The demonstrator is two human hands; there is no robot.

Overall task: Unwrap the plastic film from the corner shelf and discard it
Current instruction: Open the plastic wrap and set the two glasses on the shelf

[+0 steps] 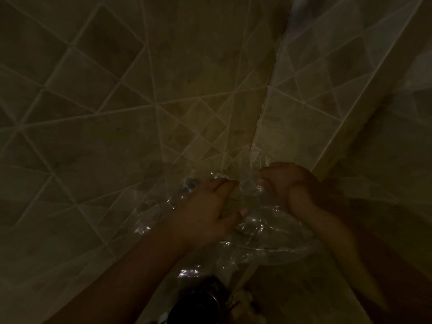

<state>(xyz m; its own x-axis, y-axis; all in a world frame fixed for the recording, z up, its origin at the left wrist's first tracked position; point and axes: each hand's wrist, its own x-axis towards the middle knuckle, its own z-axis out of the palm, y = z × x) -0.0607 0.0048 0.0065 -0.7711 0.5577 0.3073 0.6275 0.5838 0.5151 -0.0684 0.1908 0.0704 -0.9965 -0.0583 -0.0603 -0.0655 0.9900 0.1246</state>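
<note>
very dim, brownish cast throughout. small bright glints on the plastic film (254, 225). tiled wall (93, 101) lines bow toward the edges, wide-angle distortion. top right corner smeared with blur; right forearm (332, 232) soft, heavy shadow beside it.

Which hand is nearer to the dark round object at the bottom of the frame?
Left. The left hand grips plastic film above the dark round object. The right hand is closed on film higher up, nearer the wall corner, so farther away.
</note>
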